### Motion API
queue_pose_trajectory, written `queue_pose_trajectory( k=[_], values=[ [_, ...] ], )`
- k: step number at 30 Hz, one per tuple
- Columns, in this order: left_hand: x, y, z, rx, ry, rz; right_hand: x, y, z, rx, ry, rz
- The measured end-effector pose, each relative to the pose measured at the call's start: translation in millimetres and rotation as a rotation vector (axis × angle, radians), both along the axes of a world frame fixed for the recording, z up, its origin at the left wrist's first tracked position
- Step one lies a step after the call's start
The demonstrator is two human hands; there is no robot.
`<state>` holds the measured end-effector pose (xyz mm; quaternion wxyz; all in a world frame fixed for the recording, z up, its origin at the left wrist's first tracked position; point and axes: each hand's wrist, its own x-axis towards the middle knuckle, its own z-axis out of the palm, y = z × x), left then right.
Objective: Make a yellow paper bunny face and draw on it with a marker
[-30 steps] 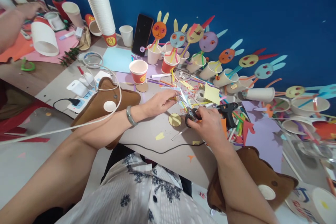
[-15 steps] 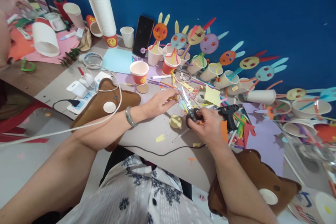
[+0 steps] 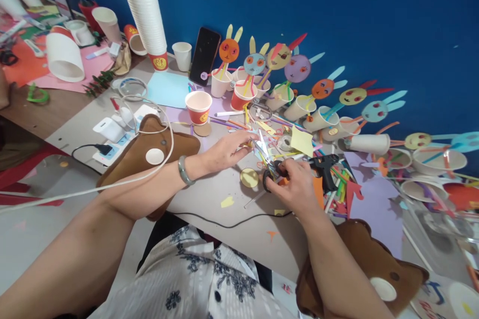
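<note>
My right hand (image 3: 295, 179) grips a pair of scissors (image 3: 267, 153) by the black handles, with the blades parted and pointing up and left. Beside the blade tips is my left hand (image 3: 226, 152), its thumb and fingers bent toward each other; whatever they pinch is too small to make out. Just below the scissors lies a yellow paper disc (image 3: 249, 177) with a gold-toned face. Paper scraps and coloured strips are heaped behind both hands. A yellow paper piece (image 3: 301, 140) rests on that heap, and a black glue gun (image 3: 326, 170) lies right of my right hand.
Paper cups with rabbit-faced figures (image 3: 298, 69) line the blue wall. A tall cup stack (image 3: 147, 20), a phone (image 3: 205, 55) and a red-and-white cup (image 3: 198, 108) stand at the back. A power strip (image 3: 112, 152) and white cable are left; brown cushions (image 3: 362, 254) lie under both forearms.
My left fingers have lifted and shifted slightly by the scissor blades. At the far upper left, another person's hand has withdrawn from the papers. The view has moved a little.
</note>
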<state>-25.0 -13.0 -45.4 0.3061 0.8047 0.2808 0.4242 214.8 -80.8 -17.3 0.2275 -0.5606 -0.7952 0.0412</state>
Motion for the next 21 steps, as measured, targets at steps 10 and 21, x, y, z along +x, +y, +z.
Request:
queue_pose_trajectory(
  k=[10, 21],
  values=[
    [-0.2, -3.8, 3.4, 0.088, -0.002, 0.023, -0.2, -1.5, 2.3, 0.01, -0.027, -0.018],
    [-0.1, -6.5, 7.3, 0.144, -0.009, 0.044, 0.3, -2.4, -0.1, 0.079, -0.073, -0.012]
  ],
)
